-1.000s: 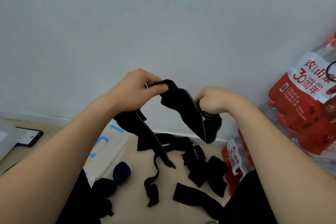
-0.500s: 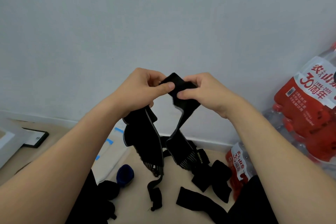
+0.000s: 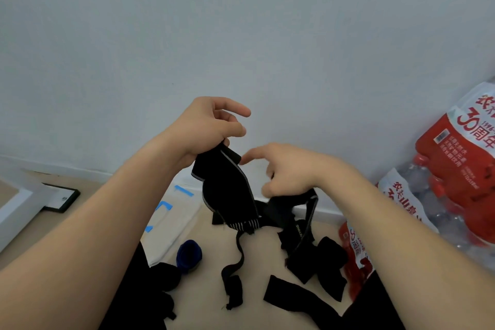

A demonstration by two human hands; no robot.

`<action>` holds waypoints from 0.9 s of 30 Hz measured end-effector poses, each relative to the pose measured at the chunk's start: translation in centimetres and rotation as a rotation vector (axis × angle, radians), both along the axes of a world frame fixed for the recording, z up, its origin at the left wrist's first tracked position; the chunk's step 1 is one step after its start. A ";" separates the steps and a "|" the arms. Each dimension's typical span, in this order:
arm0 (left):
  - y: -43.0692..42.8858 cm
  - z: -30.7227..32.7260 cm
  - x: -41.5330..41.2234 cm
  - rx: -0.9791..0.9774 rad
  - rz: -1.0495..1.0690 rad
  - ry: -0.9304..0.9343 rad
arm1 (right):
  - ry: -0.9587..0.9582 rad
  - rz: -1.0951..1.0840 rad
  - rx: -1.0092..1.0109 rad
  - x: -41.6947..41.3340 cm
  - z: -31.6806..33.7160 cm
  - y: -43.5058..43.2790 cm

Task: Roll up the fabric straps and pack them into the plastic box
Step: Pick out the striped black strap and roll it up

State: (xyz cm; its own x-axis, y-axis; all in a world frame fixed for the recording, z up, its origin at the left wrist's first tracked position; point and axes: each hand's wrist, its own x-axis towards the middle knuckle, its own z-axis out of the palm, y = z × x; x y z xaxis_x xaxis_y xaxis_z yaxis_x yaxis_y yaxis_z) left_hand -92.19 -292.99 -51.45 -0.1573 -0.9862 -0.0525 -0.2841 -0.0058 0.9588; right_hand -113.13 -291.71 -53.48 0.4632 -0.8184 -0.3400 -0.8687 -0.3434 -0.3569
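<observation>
While left hand (image 3: 206, 128) grips black strap (image 3: 227, 195), right hand (image 3: 289, 169) holds other end

To the right of the spot where the left hand (image 3: 206, 128) grips the black strap (image 3: 227, 195), well apart from it and by the wall, is a red and white pack of water bottles (image 3: 460, 169). Its label shows a big "30" and then "周年". The small lines under that are too tiny to read. A second pack (image 3: 401, 203) is lower and nearer the grip and says "农夫山泉" in red. The right hand (image 3: 289, 169) holds the strap too. Below it, a lower strap piece (image 3: 298, 230) has small white letters, too blurry to read.
</observation>
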 end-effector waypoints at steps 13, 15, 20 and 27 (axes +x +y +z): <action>0.5 -0.7 1.1 0.024 -0.210 -0.403 | -0.466 -0.371 0.043 -0.5 1.5 -1.1; 0.7 -0.6 1.2 0.071 -0.308 -0.412 | -0.542 -0.433 0.014 -1.0 1.7 -1.3; 0.9 -0.3 1.0 0.125 -0.400 -0.221 | -0.605 -0.417 -0.002 -2.0 1.3 -1.3; 1.0 -0.8 1.0 0.240 -0.531 0.063 | -0.577 -0.333 -0.191 -2.3 1.1 -1.2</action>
State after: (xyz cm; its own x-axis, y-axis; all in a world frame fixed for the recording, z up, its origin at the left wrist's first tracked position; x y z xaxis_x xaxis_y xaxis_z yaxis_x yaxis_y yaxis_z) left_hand -91.17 -291.99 -52.24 -0.6367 -0.7332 -0.2390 -0.2502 -0.0968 0.9634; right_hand -115.41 -292.90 -52.38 0.2400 -0.9695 0.0499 -0.6282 -0.1943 -0.7534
